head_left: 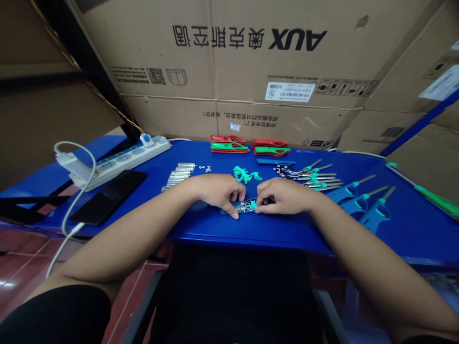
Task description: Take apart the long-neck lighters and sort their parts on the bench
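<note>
My left hand and my right hand meet at the middle of the blue table, their fingertips on a blue plastic lighter body lying flat. It has a clear section, thin wires and a green piece at its centre. Loose green plastic parts lie just beyond my hands. Farther right are metal-nozzled assemblies with green collars and several blue long-nosed lighters. Metal tubes lie beyond my left hand. Red and green plastic shells are stacked at the back.
A white power strip with a plugged-in charger and white cable sits at the table's left, beside a black phone. Cardboard boxes stand behind the table. A green-handled tool lies at the far right.
</note>
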Demonstrator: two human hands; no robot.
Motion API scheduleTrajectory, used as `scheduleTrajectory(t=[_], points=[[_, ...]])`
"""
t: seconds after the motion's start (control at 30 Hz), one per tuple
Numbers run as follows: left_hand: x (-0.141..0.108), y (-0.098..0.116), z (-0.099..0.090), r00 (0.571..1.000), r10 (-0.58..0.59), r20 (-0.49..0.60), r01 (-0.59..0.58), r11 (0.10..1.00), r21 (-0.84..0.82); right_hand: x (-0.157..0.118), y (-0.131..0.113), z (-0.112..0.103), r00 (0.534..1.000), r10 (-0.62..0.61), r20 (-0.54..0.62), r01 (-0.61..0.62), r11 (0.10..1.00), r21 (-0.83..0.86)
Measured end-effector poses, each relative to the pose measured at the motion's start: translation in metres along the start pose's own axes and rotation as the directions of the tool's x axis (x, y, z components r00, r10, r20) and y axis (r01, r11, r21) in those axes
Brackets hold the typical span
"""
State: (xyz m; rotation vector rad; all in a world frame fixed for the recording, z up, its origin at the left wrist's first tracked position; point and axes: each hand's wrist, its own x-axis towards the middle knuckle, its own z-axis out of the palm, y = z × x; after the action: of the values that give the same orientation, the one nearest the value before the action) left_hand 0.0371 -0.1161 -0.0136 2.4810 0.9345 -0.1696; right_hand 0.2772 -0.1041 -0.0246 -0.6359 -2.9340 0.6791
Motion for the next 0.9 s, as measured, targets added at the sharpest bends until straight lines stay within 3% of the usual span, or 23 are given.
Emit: scheduleTrajectory(t=[0.17, 0.53, 0.73, 0.9], points=[[-0.001, -0.003, 0.000, 0.999, 0.039, -0.035, -0.039, 0.999, -0.001, -0.001, 0.002, 0.001, 0.999, 0.019, -0.048, -0.016, 0.998, 0.059], [-0.003, -0.005, 0.000, 0.990, 0.139, -0.032, -0.139, 0.990, 0.000, -0.003, 0.002, 0.000, 0.998, -0.023, 0.052, 0.015, 0.989, 0.148], [-0.002, -0.006, 0.000, 0.992, 0.111, -0.059, -0.114, 0.992, -0.050, -0.006, 0.003, -0.001, 0.990, -0.113, -0.086, 0.116, 0.992, 0.041], [0.000, -0.006, 0.002, 0.991, 0.122, -0.061, -0.125, 0.991, -0.044, -0.014, 0.008, -0.012, 0.942, -0.078, -0.327, 0.085, 0.996, 0.008]])
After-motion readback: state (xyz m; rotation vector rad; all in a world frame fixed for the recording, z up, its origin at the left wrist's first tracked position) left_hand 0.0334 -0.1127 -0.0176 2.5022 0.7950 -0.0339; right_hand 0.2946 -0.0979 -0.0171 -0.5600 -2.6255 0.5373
